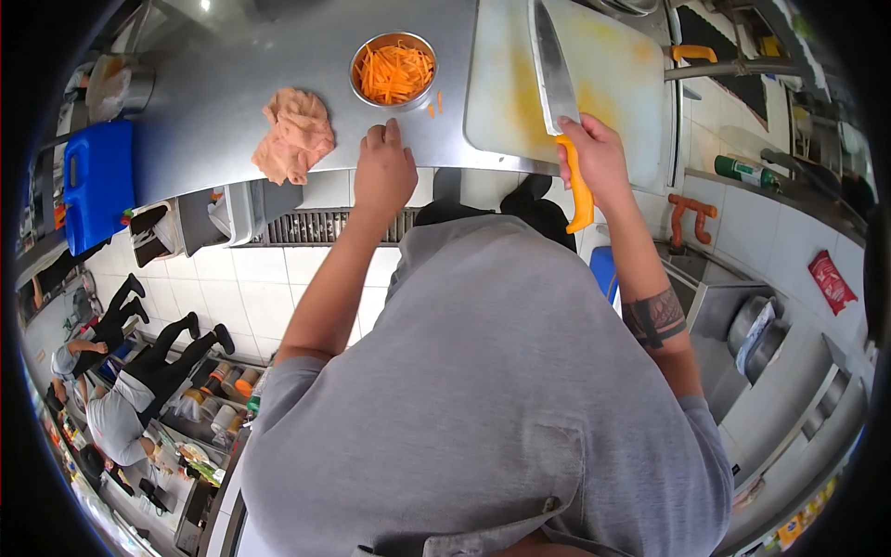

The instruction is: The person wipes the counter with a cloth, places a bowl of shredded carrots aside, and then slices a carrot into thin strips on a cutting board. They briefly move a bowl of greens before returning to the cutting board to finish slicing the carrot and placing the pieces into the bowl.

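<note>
My right hand [600,163] is closed on the yellow handle of a chef's knife [549,60]. Its long blade points away from me over a white cutting board [506,121] stained yellow. At the near edge of the steel table, my left hand [386,169] has its fingers loosely bent, with nothing visible in them. Just beyond those fingers stands a round metal bowl [358,91] of shredded carrot [395,74]. A few carrot shreds [435,104] lie on the steel beside the bowl. To its left is a crumpled pinkish cloth [295,136].
A blue jerrycan [98,181] stands at the left end of the steel table [232,74]. Another yellow-handled tool [694,53] is at the right. Two people [116,418] work at a counter far left. A metal sink [733,311] is at right.
</note>
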Demonstrator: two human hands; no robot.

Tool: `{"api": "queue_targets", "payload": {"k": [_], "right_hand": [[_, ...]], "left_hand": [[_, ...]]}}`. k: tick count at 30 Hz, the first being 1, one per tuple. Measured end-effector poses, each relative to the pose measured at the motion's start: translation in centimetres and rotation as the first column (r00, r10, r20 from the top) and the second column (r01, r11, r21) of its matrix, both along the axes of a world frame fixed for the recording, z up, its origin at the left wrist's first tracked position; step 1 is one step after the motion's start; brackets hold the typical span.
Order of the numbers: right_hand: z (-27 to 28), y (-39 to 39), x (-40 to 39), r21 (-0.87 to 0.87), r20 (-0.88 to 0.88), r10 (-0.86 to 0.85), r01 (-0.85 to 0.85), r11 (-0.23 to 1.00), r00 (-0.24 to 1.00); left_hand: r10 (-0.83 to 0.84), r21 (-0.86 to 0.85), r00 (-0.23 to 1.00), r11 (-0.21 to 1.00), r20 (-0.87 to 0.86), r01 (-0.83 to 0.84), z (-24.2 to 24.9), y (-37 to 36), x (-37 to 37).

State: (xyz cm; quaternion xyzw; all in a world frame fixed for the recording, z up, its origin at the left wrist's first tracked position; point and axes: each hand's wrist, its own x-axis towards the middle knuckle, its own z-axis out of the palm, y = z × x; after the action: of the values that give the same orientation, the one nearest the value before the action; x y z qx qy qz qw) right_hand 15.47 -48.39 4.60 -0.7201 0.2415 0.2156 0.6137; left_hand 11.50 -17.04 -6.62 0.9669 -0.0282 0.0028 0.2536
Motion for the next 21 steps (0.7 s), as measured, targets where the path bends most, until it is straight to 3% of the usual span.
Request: {"api": "queue_targets", "payload": {"k": [2,5,10,12,19,21], "right_hand": [[-0.4,-0.5,-0.9,-0.007,-0.015,-0.026,0.026,1.000,1.000],[-1.3,-0.9,-2.0,-0.040,-0.030,0.007,-0.008,0.999,1.000],[-2.1,-1.3,-3.9,-0.094,-0.084,0.027,-0.035,0.995,0.996],[-1.9,-1.7,-4.2,-0.112,-0.070,0.004,-0.012,0.994,0.998],[-1.9,-3.3,-4.9,-0.152,-0.040,-0.069,0.062,0.986,0.997],[-2.1,-3.3,-5.4,-0.148,-0.046,-0.071,0.063,0.987,0.996]], "left_hand": [[0.037,-0.094,0.994,0.995,0.099,-0.028,-1.0,-1.6,0.8],[0.082,-0.152,0.991,0.986,0.107,-0.065,-1.3,-4.1,2.6],[0.022,-0.089,0.973,0.996,0.229,-0.002,-1.7,-5.7,5.8],[-0.134,-0.021,0.967,0.990,0.215,0.142,-2.4,-5.3,6.9],[-0.281,0.040,0.960,0.959,0.012,0.281,-0.5,-4.6,6.5],[-0.415,0.030,0.909,0.909,-0.032,0.416,-0.6,-3.8,6.3]]}}
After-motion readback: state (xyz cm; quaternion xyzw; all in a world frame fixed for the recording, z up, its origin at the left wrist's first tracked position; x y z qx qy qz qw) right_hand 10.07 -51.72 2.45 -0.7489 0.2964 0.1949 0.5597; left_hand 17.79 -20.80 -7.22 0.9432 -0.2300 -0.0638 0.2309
